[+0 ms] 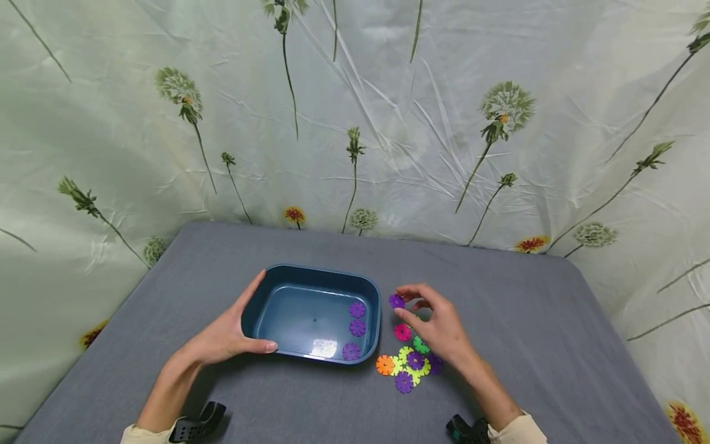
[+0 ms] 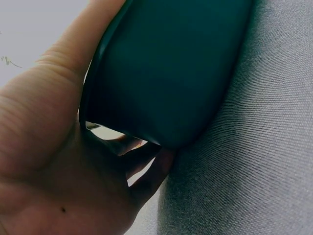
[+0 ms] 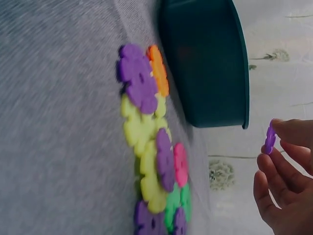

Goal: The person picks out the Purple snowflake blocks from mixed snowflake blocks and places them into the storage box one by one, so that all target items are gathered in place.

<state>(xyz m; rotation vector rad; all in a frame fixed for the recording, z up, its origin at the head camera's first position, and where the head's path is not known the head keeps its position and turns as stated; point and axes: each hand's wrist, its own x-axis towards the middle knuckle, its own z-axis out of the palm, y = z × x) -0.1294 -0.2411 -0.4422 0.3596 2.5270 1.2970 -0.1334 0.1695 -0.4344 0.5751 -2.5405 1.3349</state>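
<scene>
My right hand (image 1: 438, 324) pinches a purple flower-shaped disc (image 1: 396, 301) between thumb and fingertips, just beyond the right rim of a blue plastic tub (image 1: 299, 320). In the right wrist view the held disc (image 3: 270, 137) is seen edge-on. The left hand (image 1: 224, 336) grips the tub's left end, its thumb along the near rim and its fingers reaching round the far corner. Inside the tub, three purple discs (image 1: 357, 328) lie along the right side. Below my right hand is a loose pile of discs: yellow (image 1: 407, 354), purple (image 1: 404, 382), orange (image 1: 385, 365), pink (image 1: 402, 332) and green (image 1: 421, 344).
A grey cloth (image 1: 266, 401) covers the table. Behind it hangs a pale curtain (image 1: 333, 185) printed with dandelions. Black straps with devices (image 1: 198, 422) sit at both wrists, beside cream sleeves.
</scene>
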